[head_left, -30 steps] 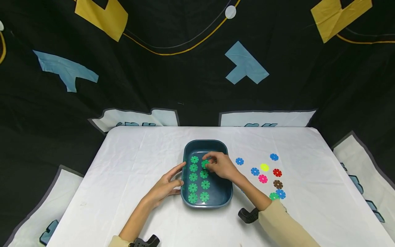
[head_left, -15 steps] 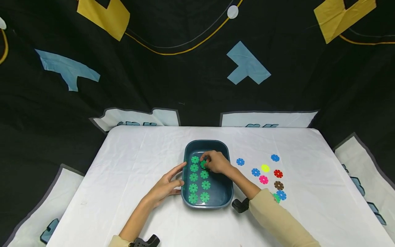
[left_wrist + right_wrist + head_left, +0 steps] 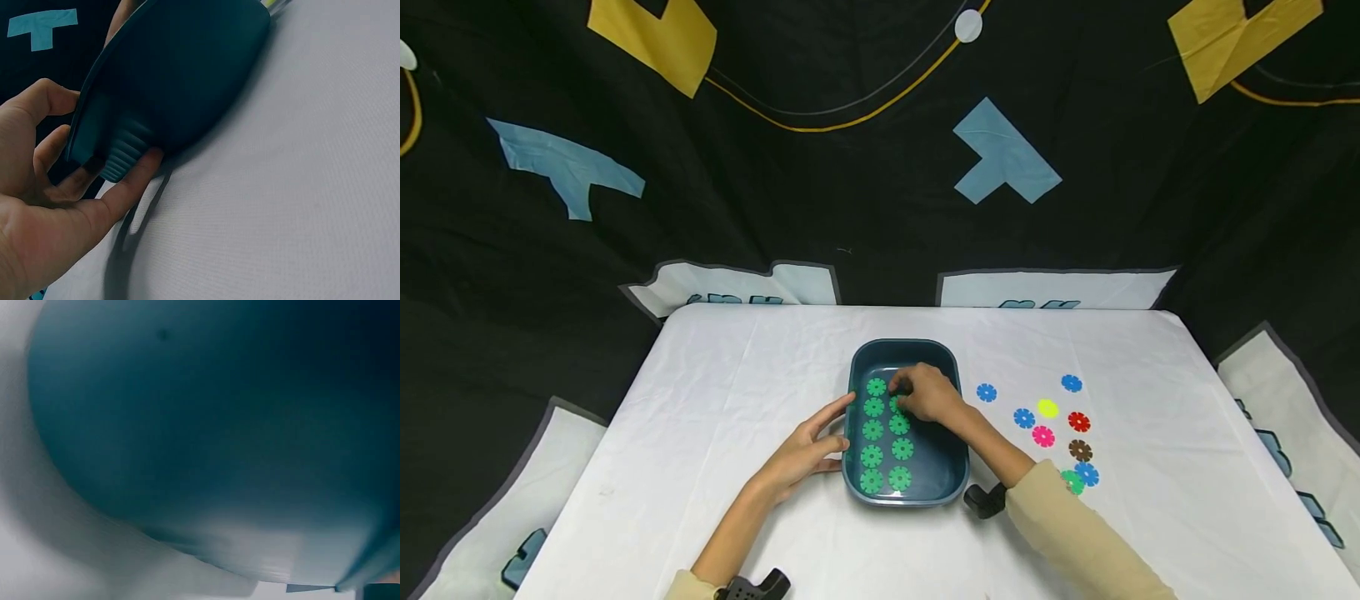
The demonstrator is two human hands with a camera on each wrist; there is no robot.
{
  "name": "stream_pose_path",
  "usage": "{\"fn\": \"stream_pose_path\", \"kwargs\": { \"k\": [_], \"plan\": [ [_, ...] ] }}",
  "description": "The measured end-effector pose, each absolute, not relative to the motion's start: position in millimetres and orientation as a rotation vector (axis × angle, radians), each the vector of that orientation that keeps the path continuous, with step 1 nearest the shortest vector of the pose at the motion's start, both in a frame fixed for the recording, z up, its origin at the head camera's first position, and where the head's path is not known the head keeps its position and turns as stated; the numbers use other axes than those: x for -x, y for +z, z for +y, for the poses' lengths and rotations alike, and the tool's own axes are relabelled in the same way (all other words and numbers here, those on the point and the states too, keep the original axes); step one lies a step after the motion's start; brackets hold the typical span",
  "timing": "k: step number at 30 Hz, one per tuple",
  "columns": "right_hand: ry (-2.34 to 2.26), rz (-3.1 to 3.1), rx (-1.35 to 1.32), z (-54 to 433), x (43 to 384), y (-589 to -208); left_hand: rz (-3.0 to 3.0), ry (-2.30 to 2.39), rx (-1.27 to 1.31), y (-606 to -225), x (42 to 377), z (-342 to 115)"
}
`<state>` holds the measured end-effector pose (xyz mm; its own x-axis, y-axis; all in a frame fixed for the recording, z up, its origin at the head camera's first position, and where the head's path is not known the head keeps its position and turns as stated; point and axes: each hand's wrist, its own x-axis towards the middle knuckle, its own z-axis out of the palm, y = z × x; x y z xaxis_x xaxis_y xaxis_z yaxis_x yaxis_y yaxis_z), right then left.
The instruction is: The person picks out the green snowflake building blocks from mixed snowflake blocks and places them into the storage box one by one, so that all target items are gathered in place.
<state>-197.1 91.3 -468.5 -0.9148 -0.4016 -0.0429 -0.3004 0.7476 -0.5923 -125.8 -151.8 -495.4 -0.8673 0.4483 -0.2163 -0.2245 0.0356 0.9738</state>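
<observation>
A dark teal tray [image 3: 936, 475] stands on the white table, with green notched discs [image 3: 872, 430] in two columns inside it. My left hand [image 3: 808, 454] holds the tray's left side. In the left wrist view its thumb presses the ridged handle [image 3: 128, 150], while the other fingers sit at the rim. My right hand [image 3: 928, 393] reaches over the right rim and pinches a green disc [image 3: 895, 405] at the top of the second column, its fingers covering much of that disc. The tray's outer wall [image 3: 156, 437] fills the right wrist view, so the hand's work is hidden there.
Right of the tray, loose discs lie scattered: several blue [image 3: 1024, 418], one yellow [image 3: 1047, 408], one pink [image 3: 1042, 436], one red [image 3: 1078, 422], one brown [image 3: 1080, 450]. A green disc [image 3: 1073, 482] overlaps a blue one beside the right sleeve [image 3: 1060, 508]. A black cloth [image 3: 880, 208] hangs behind.
My right hand moved slightly left with the green disc, bringing it into line with the second column, then stayed over it. My left hand kept its hold on the tray.
</observation>
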Motion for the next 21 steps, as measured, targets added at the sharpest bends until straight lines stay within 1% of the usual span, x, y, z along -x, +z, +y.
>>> {"fn": "stream_pose_path", "kwargs": {
  "k": [5, 9, 15, 21],
  "plan": [
    [-0.963, 2.767, 0.555, 101.6, 188.8, -450.2, 1.855, 1.883, -0.221, -495.5, 126.3, -151.7],
    [-1.030, 2.792, 0.506, 120.5, 178.1, -433.5, 1.865, 1.879, -0.220, -495.0, 126.2, -151.0],
    [-1.111, 2.820, 0.391, 165.2, 156.9, -418.6, 1.880, 1.869, -0.210, -494.4, 125.6, -150.6],
    [-1.147, 2.841, 0.268, 217.1, 128.3, -418.6, 1.886, 1.866, -0.209, -493.1, 125.2, -149.6]
  ]
}}
